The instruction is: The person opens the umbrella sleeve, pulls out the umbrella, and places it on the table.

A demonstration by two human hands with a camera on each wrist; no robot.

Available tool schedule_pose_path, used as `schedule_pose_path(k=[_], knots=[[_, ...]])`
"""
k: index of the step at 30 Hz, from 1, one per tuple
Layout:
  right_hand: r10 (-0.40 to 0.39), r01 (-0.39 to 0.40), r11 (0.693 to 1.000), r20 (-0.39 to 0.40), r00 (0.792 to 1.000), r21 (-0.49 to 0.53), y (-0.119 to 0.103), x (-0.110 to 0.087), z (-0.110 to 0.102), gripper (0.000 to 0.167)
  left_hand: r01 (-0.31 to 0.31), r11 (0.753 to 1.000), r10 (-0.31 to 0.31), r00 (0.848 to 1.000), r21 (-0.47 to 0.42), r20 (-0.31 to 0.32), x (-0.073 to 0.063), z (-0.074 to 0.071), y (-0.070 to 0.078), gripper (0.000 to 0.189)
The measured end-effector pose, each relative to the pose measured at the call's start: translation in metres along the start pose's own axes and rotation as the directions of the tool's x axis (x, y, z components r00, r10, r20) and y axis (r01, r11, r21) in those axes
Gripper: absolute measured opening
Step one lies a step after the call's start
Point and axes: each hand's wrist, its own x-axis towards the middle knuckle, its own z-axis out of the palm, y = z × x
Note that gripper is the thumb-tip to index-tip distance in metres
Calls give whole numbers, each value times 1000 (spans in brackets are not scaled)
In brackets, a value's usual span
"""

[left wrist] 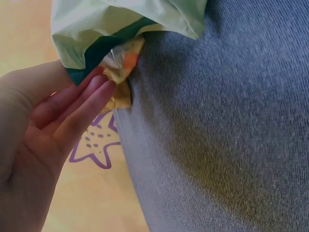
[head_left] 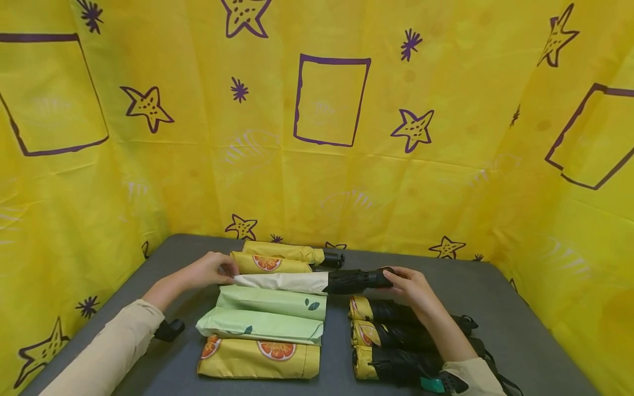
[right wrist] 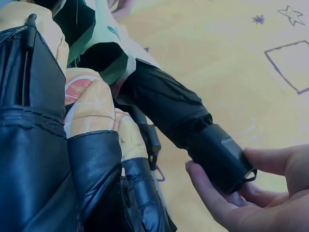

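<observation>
A folded black umbrella [head_left: 346, 281] lies partly inside a pale sleeve [head_left: 284, 281], its handle end sticking out to the right. My right hand [head_left: 408, 286] grips the black handle [right wrist: 219, 157] between thumb and fingers. At the sleeve's far left end, my left hand [head_left: 218, 268] pinches the fabric. The left wrist view shows those fingers at the corner of a pale green cover with a dark green inside [left wrist: 99, 50]. Just in front lie two light green sleeves [head_left: 269, 302], and behind is a yellow orange-print sleeve [head_left: 272, 263].
A yellow-covered umbrella [head_left: 284, 252] lies at the back. Nearest me is a yellow orange-print sleeve [head_left: 257, 360]. Several black umbrellas with yellow ends [head_left: 396, 335] lie side by side under my right forearm. Yellow patterned cloth [head_left: 327, 181] surrounds the grey table [head_left: 163, 253].
</observation>
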Motion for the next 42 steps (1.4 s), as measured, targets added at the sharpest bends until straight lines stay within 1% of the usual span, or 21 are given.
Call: schedule_pose_path(k=[3, 6, 9, 14, 17, 20, 23, 27, 30, 33, 36, 37, 38, 42], knots=[[0, 0, 1000, -15, 1000, -2, 1, -1, -2, 54, 16, 1000, -16, 1000, -8, -20, 0, -1, 0, 9], [-3, 3, 1000, -27, 1000, -3, 2, -2, -2, 54, 40, 998, -42, 999, -46, -29, -1, -1, 0, 19], [-10, 11, 1000, -29, 1000, 13, 3, -2, 0, 52, 32, 998, -32, 999, -57, -12, -1, 0, 0, 25], [-14, 15, 999, -19, 1000, 33, 6, -1, 5, 51, 22, 1000, -21, 1000, -11, 10, 1, 4, 0, 18], [-3, 4, 999, -16, 1000, 34, 8, -1, 7, 52, 23, 1000, -23, 1000, 9, 9, 2, 6, 0, 12], [-1, 2, 999, -16, 1000, 33, 10, -2, 5, 53, 20, 1000, -20, 1000, 15, 2, 2, 8, 0, 10], [-7, 8, 999, -20, 1000, 45, 11, -3, -2, 56, 8, 1000, -8, 1000, 29, -7, 1, 6, 1, 10], [6, -3, 998, -35, 999, 60, 10, -8, -17, 63, 20, 999, -20, 1000, 41, -21, -3, 1, 0, 11], [12, -9, 998, -49, 999, 60, 8, -11, -34, 65, 40, 999, -40, 999, 30, -28, -7, -1, -4, 10], [-11, 15, 998, -67, 998, 66, 6, -17, -57, 67, 44, 999, -42, 999, 32, -33, -7, -2, -5, 10], [-50, 57, 994, -80, 996, 91, 6, -26, -82, 68, 48, 998, -46, 998, 44, -42, -5, -3, -6, 11], [-59, 69, 990, -85, 995, 120, 7, -28, -90, 65, 49, 998, -47, 998, 44, -45, -5, -3, -6, 11], [-64, 77, 986, -92, 994, 145, 8, -31, -98, 57, 51, 998, -49, 998, 43, -46, -5, -3, -6, 11], [-68, 93, 954, -97, 993, 284, 17, -36, -123, 17, 53, 998, -52, 998, 27, -35, -4, -2, -7, 13]])
